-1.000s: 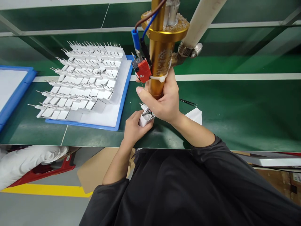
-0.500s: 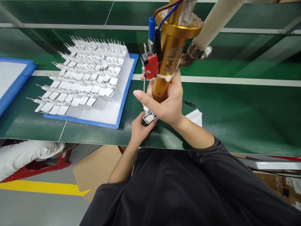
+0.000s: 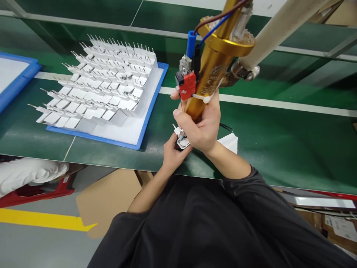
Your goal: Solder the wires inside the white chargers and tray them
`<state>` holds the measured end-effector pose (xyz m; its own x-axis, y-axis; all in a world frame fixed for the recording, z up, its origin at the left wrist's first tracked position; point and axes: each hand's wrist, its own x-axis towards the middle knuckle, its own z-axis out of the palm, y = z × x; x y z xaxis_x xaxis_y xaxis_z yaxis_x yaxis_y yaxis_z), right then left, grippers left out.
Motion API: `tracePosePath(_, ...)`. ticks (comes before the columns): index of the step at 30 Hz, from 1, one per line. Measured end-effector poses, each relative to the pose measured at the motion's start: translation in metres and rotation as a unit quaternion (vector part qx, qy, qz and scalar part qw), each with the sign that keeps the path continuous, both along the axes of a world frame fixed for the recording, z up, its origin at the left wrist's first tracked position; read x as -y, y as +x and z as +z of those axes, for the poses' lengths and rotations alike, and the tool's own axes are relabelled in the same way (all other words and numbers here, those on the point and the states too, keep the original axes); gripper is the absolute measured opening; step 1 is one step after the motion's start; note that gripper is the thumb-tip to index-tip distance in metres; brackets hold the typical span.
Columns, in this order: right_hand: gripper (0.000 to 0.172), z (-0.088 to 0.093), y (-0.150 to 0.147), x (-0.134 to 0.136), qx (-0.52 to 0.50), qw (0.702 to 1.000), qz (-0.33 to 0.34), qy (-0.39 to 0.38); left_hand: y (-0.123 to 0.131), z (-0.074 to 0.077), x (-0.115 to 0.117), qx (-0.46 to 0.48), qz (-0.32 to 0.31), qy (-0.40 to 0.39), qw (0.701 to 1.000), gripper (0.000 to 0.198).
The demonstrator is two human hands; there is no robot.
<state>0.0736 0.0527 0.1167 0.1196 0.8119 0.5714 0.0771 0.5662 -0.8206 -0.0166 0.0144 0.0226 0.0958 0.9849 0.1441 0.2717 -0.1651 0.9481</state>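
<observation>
My right hand (image 3: 201,124) is wrapped round the lower barrel of a hanging gold-coloured tool (image 3: 212,72), which carries a red switch (image 3: 187,85) and blue and brown wires. Its thumb rests near the switch. Just below the tool's tip, my left hand (image 3: 173,154) grips a small white plug housing (image 3: 182,140) with metal prongs, held above the green bench (image 3: 279,145) near its front edge. The tool's tip itself is hidden behind my right hand.
A blue-rimmed white tray (image 3: 145,117) at the left holds several rows of the same white pronged housings (image 3: 103,83). Another blue tray (image 3: 16,76) shows at the far left. White paper (image 3: 230,142) and thin tweezers (image 3: 226,127) lie right of my hands. A cream hose (image 3: 281,28) joins the tool.
The view has shifted, and the tool now leans more to the right. My right thumb has curled in against the tool near the switch. Both hands keep their hold.
</observation>
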Motion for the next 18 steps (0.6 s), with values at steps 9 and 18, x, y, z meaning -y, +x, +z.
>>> tracePosePath(9,0.032,-0.005,0.000,-0.003,-0.010,1.000,-0.008,0.021,0.000,-0.007,0.002,0.017,-0.010,-0.003,1.000,0.040)
tracePosePath(18,0.042,0.001,0.002,-0.006,-0.040,0.998,0.040,0.025,-0.026,0.000,-0.021,-0.145,-0.107,0.083,0.980,0.033)
